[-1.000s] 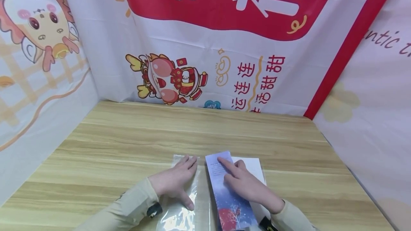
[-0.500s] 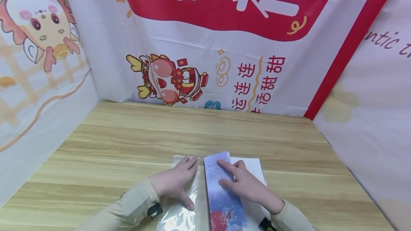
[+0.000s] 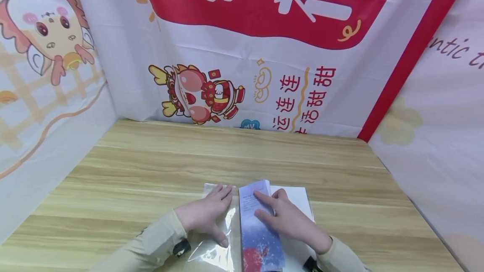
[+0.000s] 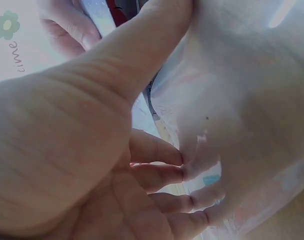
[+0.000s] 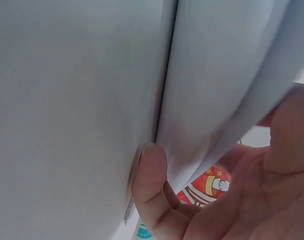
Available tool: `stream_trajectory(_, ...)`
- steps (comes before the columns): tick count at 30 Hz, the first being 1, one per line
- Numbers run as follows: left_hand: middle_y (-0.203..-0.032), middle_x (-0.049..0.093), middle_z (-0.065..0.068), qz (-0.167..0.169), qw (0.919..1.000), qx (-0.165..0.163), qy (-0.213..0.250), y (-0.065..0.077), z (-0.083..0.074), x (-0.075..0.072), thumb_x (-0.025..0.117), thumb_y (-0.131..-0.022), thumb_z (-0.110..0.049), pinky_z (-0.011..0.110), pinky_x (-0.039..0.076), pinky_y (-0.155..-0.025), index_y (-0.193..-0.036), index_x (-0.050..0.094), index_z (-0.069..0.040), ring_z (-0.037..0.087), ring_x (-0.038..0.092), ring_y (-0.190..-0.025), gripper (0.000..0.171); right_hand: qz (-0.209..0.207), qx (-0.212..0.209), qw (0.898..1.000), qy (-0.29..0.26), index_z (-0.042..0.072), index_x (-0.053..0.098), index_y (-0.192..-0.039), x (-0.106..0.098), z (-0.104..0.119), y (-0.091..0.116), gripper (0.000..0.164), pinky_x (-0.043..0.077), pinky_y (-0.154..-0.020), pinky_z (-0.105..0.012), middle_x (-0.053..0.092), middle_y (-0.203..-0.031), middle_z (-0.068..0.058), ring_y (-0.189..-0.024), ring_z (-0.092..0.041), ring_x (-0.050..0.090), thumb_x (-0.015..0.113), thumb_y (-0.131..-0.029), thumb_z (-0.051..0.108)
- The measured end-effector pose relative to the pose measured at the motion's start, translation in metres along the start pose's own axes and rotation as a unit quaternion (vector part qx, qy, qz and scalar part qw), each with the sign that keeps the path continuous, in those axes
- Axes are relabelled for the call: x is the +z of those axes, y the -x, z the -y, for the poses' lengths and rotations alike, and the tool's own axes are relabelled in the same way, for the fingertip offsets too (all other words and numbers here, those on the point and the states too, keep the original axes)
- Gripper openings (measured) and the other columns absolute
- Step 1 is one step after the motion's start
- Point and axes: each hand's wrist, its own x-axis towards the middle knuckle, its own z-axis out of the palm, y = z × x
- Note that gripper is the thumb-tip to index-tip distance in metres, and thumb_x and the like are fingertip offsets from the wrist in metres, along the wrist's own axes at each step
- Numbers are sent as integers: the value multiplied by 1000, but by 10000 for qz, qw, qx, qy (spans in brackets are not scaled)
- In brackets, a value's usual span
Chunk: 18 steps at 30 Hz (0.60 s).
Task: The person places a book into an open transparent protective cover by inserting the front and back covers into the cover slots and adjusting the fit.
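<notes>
The booklet (image 3: 261, 238) lies on the wood-grain tabletop (image 3: 124, 188), at the near edge of the head view and right of a sheet of clear plastic film (image 3: 217, 259). Its violet-blue printed flap (image 3: 249, 226), with small text at the top and a red disc (image 3: 250, 259) low down, overlaps the white page (image 3: 296, 196). A second ago the printed flap slanted, its lower end further right; now it runs almost straight up the view, that end has swung left, and more of the white page shows beside it.

The right hand (image 3: 285, 218) has shifted slightly left along with it, pinching the printed flap: forefinger and thumb on the printed face, another finger curled behind, as the right wrist view shows. The left hand (image 3: 207, 214) has stayed in place, fingers extended and thumb spread, resting on the clear plastic film without gripping it.
</notes>
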Motion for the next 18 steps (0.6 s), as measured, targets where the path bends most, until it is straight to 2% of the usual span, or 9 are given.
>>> stream_trajectory(4,-152,10,25,2,10000,-8,6,0,1,0,77,-57,-60,47,12,-110,-144,24,11,44,6,-139,124,110,46,9999,-69,9,46,-141,-1,2,0,45,41,-57,-26,38,-96,-11,-72,-15,44,45,-100,28)
stream_trajectory(8,-152,11,25,4,10000,-26,-54,-1,2,1,77,-57,-60,47,12,-111,-144,25,11,44,7,-139,124,262,35,9996,-120,7,45,-141,-5,3,-1,43,40,-61,-27,37,-94,-10,-79,-17,40,39,-99,17)
stream_trajectory(14,-153,10,24,40,9999,-55,-104,-1,2,-1,76,-58,-62,46,11,-111,-144,25,10,43,7,-139,123,490,295,9980,-280,9,43,-142,-9,4,-4,48,39,-59,-28,36,-94,-11,-78,-19,40,45,-94,16)
stream_trajectory(18,-153,10,24,51,9999,-78,-76,-1,2,0,76,-58,-61,46,11,-111,-144,25,10,42,7,-139,123,569,288,9976,-279,8,43,-143,-8,4,-5,50,40,-58,-28,36,-94,-11,-79,-19,39,49,-94,17)
